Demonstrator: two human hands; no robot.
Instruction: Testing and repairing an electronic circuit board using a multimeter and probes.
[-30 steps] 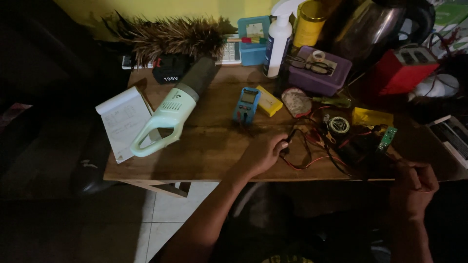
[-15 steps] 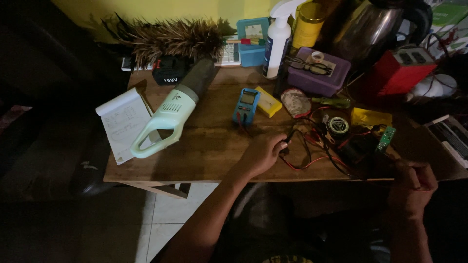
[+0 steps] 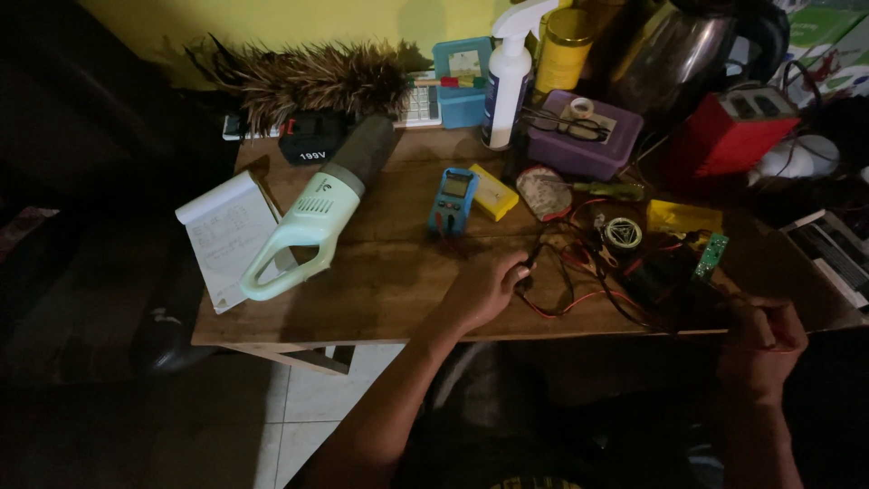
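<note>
My left hand (image 3: 484, 290) rests on the wooden table (image 3: 380, 281) and pinches a black probe tip (image 3: 528, 263) joined to red and black wires (image 3: 579, 290). A blue multimeter (image 3: 453, 199) lies just beyond it. My right hand (image 3: 765, 340) is closed at the table's front right edge, in shadow, seemingly on a dark wire or small part that I cannot make out. A small green circuit board (image 3: 711, 256) lies close to it.
A pale green handheld vacuum (image 3: 308, 222) and a notepad (image 3: 226, 235) lie at the left. A feather duster (image 3: 312, 81), spray bottle (image 3: 507, 81), purple box (image 3: 584, 140), red appliance (image 3: 733, 131), yellow block (image 3: 496, 192) and tape roll (image 3: 623, 234) crowd the back and right.
</note>
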